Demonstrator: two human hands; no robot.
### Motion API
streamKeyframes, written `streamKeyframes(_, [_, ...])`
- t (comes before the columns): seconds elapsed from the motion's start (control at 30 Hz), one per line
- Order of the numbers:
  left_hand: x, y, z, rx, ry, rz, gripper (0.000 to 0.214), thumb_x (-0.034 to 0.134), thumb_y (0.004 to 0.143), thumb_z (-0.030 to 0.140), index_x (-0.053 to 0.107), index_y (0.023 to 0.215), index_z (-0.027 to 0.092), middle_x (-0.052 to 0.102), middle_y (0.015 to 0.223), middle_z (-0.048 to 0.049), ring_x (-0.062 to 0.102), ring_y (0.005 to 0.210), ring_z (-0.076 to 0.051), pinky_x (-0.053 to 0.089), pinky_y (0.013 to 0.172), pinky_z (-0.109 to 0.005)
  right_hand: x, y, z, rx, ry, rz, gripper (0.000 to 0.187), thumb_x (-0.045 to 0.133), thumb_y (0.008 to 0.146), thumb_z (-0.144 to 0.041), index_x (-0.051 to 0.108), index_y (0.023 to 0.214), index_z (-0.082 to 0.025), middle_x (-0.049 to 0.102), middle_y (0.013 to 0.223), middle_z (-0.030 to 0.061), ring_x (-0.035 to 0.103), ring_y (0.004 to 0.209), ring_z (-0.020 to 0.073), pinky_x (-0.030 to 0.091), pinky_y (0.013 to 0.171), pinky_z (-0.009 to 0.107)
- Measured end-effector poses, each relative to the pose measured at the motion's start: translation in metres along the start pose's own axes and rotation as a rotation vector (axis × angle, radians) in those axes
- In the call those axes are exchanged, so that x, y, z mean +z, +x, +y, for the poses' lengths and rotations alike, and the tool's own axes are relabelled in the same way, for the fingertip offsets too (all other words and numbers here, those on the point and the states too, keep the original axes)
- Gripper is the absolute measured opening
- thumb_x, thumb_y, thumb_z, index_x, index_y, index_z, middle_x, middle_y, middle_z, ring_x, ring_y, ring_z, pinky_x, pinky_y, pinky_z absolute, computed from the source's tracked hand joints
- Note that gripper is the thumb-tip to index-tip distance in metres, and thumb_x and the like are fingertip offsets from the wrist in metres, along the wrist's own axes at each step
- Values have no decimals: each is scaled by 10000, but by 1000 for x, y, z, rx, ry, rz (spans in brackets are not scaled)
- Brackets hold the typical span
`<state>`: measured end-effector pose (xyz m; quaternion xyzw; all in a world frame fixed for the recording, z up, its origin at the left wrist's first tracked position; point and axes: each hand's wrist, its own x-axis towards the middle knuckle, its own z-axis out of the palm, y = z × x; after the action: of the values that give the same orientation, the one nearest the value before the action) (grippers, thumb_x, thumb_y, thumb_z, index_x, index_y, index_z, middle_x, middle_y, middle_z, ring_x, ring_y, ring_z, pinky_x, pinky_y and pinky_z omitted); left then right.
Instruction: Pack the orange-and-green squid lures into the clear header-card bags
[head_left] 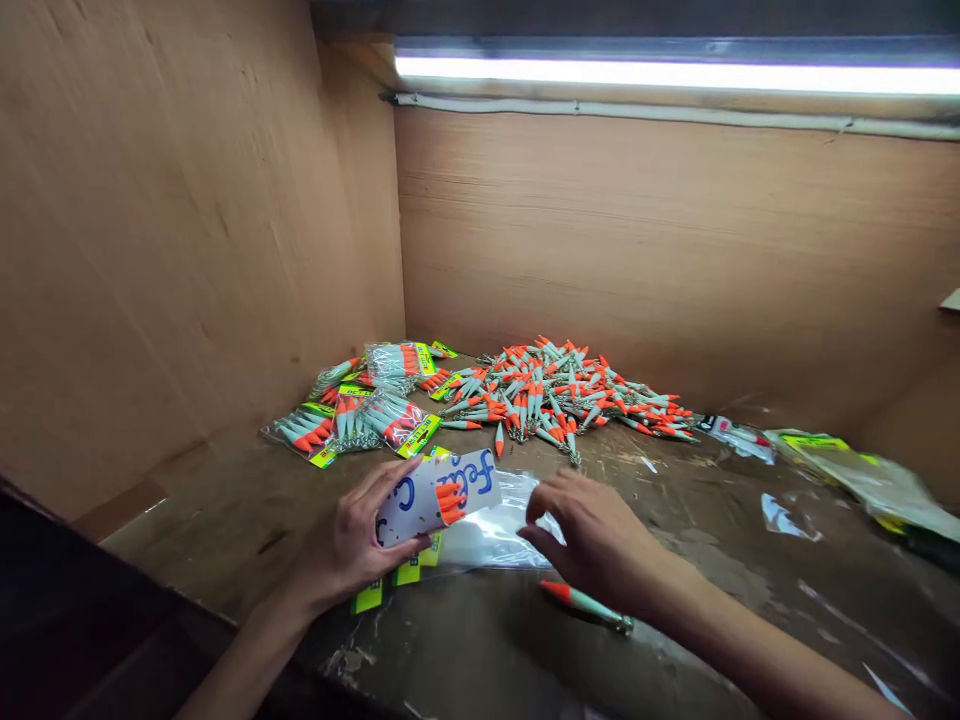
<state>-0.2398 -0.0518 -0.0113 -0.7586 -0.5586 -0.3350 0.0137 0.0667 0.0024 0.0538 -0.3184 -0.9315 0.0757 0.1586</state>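
My left hand (352, 540) grips a white card with blue lettering (439, 492) that has orange-tipped floats tucked against it. The card lies over a stack of clear plastic bags (495, 535) with yellow-green header labels (405, 575). My right hand (592, 535) hovers over the bags, fingers curled in a pinch at the plastic's edge; what they hold is too small to make out. A single float with an orange tip and pale green body (585, 603) lies on the worktop just below my right wrist.
A large heap of loose orange-and-pale-green floats (555, 395) sits at the back. Several filled packets (360, 415) lie at the back left. Empty bags and scraps (855, 475) lie at the right. Plywood walls enclose the bench (750, 600); a tube light (675, 75) runs overhead.
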Motion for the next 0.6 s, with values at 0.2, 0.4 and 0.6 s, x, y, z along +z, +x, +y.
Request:
streamKeyframes(0.2, [-4, 11, 19, 8, 18, 34, 818, 769, 761, 392, 379, 1473, 294, 520, 1439, -66, 540, 1279, -315, 470, 1065, -433, 19, -70, 5, 167, 23, -134, 45, 587, 893, -180, 619, 896, -212, 683, 865, 46, 598, 726, 185, 418, 624, 279])
streamKeyframes(0.4, [11, 39, 78, 176, -134, -152, 935, 808, 692, 265, 337, 1498, 311, 524, 1446, -73, 510, 1309, -306, 429, 1105, -469, -46, -96, 22, 209, 431, 244, 238, 590, 942, -318, 651, 1167, -275, 694, 879, 42, 632, 732, 174, 499, 643, 283])
streamKeyframes(0.6, [34, 80, 106, 281, -234, -211, 940, 823, 657, 257, 379, 1484, 297, 539, 1430, -96, 546, 1267, -322, 476, 1048, -496, -91, -110, 61, 432, 789, 322, 309, 764, 796, -446, 738, 1000, -215, 722, 848, 58, 655, 728, 180, 532, 633, 290])
